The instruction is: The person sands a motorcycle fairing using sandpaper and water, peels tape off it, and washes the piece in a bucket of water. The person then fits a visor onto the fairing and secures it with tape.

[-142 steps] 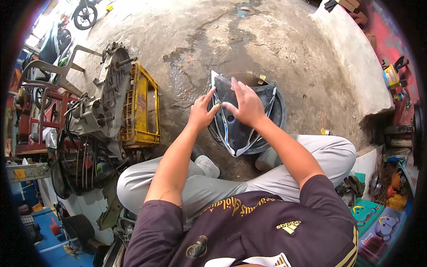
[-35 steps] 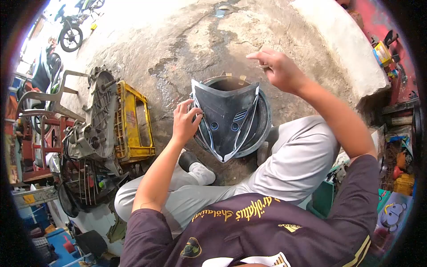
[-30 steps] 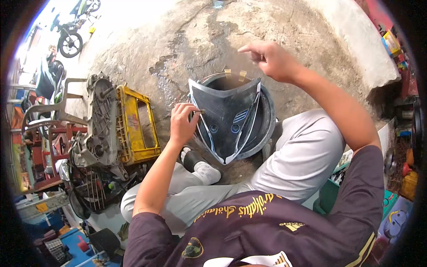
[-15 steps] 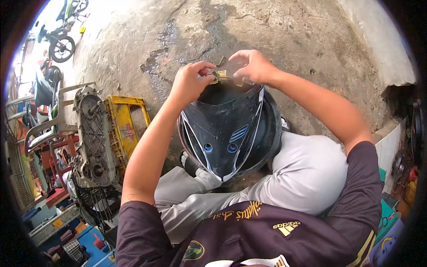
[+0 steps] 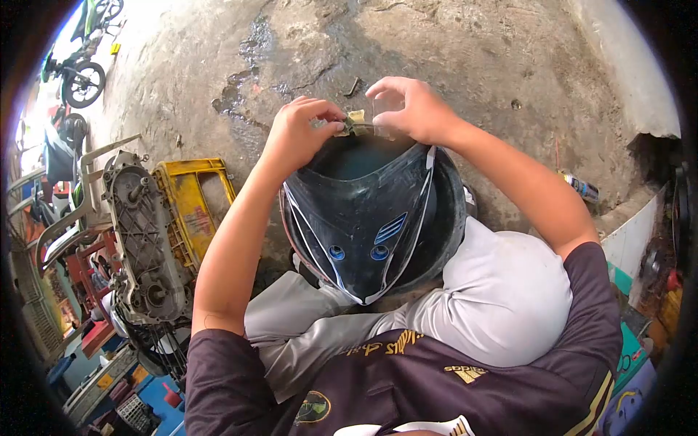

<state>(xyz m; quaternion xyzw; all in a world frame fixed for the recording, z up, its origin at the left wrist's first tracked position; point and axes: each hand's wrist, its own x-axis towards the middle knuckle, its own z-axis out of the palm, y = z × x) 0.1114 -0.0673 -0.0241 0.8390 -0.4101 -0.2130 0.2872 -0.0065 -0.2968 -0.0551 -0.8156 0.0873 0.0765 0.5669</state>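
A black motorcycle fairing panel (image 5: 354, 200) with white edge lines and blue marks leans across a round dark tub (image 5: 445, 240) between the legs. Cloudy liquid (image 5: 361, 158) shows at the far end. My left hand (image 5: 299, 129) is at the far rim, thumb and fingers closed near a small greenish-grey piece; exactly what it pinches is hidden. Beside it is a yellowish scrap (image 5: 356, 116). My right hand (image 5: 419, 112) is curled, thumb and fingers bridged by a clear plastic piece (image 5: 385, 107), whose outline is faint.
At left, a metal engine casing (image 5: 145, 232) stands against a yellow plastic crate (image 5: 196, 207). A small dark bent object (image 5: 352, 87) lies on the wet concrete floor (image 5: 465, 51). A spray can (image 5: 580, 186) lies by the right arm. Motorcycles (image 5: 85, 83) stand far left.
The view has shifted slightly, bringing the spray can into sight. My right hand has lifted slightly from the rim, and the clear piece shows more distinctly. My left hand stays at the rim.
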